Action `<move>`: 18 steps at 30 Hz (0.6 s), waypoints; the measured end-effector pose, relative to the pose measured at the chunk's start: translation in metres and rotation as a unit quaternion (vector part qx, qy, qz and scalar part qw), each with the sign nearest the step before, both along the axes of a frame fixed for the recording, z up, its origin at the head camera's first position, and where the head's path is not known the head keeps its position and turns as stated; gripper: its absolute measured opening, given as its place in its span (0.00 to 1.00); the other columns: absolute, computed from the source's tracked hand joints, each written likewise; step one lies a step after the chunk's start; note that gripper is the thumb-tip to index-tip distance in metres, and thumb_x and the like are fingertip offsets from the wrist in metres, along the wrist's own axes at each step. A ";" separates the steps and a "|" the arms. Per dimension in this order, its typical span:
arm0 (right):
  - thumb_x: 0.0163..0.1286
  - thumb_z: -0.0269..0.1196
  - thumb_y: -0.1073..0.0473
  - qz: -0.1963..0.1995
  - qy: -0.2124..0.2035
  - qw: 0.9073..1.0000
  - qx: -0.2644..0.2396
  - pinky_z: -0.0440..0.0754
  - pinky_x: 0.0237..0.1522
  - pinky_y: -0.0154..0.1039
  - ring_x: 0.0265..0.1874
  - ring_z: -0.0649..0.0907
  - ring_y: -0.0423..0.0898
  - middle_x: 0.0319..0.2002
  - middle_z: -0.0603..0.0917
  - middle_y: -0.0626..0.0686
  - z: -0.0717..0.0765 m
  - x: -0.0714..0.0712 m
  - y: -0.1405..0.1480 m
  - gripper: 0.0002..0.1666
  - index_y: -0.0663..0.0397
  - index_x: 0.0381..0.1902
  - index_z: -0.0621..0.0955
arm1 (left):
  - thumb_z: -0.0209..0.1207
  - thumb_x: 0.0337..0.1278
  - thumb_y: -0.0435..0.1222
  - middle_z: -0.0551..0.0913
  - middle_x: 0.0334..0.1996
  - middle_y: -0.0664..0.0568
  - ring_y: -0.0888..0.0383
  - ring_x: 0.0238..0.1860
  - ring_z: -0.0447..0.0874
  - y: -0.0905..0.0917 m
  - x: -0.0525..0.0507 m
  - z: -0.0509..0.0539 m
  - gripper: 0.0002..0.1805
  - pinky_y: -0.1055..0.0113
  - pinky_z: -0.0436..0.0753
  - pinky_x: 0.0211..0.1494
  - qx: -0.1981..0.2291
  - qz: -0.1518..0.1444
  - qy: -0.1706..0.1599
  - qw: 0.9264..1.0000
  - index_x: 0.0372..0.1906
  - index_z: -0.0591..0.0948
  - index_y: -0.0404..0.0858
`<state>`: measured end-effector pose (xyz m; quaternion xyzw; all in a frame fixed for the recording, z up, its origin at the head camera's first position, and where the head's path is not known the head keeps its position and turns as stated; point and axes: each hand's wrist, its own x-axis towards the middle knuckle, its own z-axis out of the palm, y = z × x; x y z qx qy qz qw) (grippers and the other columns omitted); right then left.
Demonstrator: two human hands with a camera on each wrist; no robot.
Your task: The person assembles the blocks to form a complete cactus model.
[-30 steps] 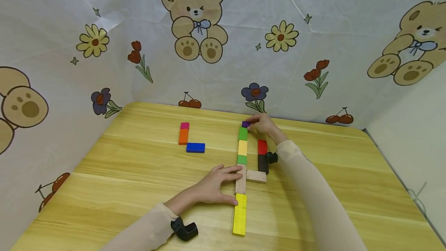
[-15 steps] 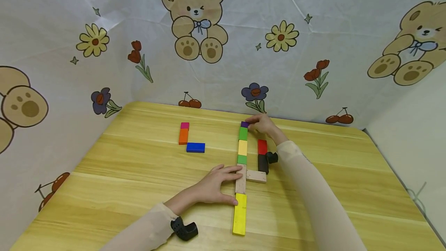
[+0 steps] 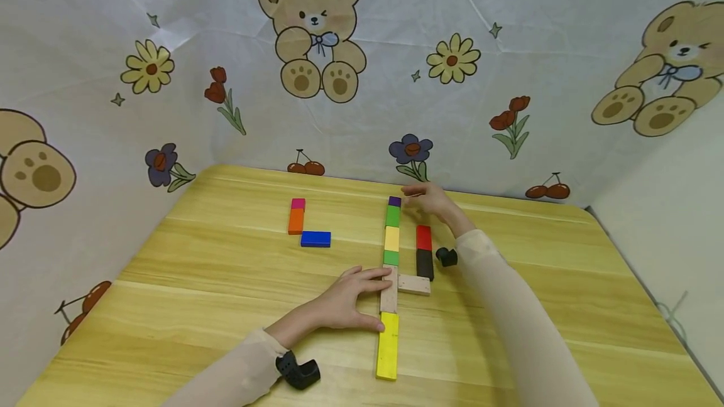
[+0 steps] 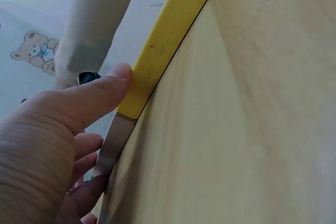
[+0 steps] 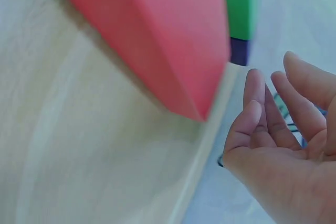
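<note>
A straight column of blocks runs away from the person: a yellow block (image 3: pixel 387 347), a plain wooden block (image 3: pixel 389 300), a small green one (image 3: pixel 391 258), a pale yellow one (image 3: pixel 391 238), a green one (image 3: pixel 393 216) and a purple one (image 3: pixel 394 201) at the far end. The left hand (image 3: pixel 347 300) rests its fingertips on the wooden block, its thumb touching the yellow block (image 4: pixel 168 40). Just right of the purple block, the right hand (image 3: pixel 432 201) holds nothing, fingers loosely bent; the right wrist view shows a gap between it and the purple block (image 5: pixel 239 51).
Right of the column, a wooden block (image 3: pixel 414 284) lies crosswise, with a black block (image 3: pixel 425 264) and a red block (image 3: pixel 423 237) beyond it. Pink (image 3: pixel 298 203), orange (image 3: pixel 296 222) and blue (image 3: pixel 315 239) blocks lie at the left. A patterned cloth hangs behind the table.
The purple block has shifted slightly left into line with the green one. The right hand has let go of it and moved a little right. The left hand stays in place.
</note>
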<state>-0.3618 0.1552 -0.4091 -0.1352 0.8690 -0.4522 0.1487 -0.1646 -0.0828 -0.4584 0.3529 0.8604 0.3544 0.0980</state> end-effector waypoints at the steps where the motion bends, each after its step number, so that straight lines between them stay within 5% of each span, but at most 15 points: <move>1: 0.71 0.58 0.66 -0.001 -0.002 1.000 -0.008 0.70 0.66 0.56 0.63 0.73 0.64 0.65 0.72 0.68 0.003 0.002 0.002 0.27 0.68 0.67 0.71 | 0.71 0.48 0.52 0.61 0.75 0.56 0.56 0.76 0.57 0.000 0.000 0.000 0.43 0.47 0.47 0.79 0.001 0.000 0.000 1.000 0.70 0.71 0.41; 8: 0.73 0.59 0.60 -0.038 0.020 0.998 -0.044 0.66 0.69 0.58 0.64 0.72 0.62 0.68 0.71 0.64 0.008 0.026 0.018 0.29 0.63 0.68 0.70 | 0.71 0.48 0.52 0.61 0.75 0.55 0.55 0.76 0.57 -0.001 -0.001 -0.001 0.43 0.46 0.47 0.79 0.005 -0.003 0.000 1.000 0.70 0.71 0.40; 18: 0.70 0.62 0.53 -0.056 0.065 0.995 -0.049 0.63 0.69 0.61 0.70 0.67 0.61 0.71 0.68 0.61 0.007 0.080 0.039 0.34 0.57 0.71 0.68 | 0.71 0.48 0.53 0.61 0.75 0.57 0.56 0.76 0.58 0.000 -0.002 -0.003 0.43 0.46 0.48 0.78 0.004 -0.003 0.000 1.000 0.69 0.71 0.41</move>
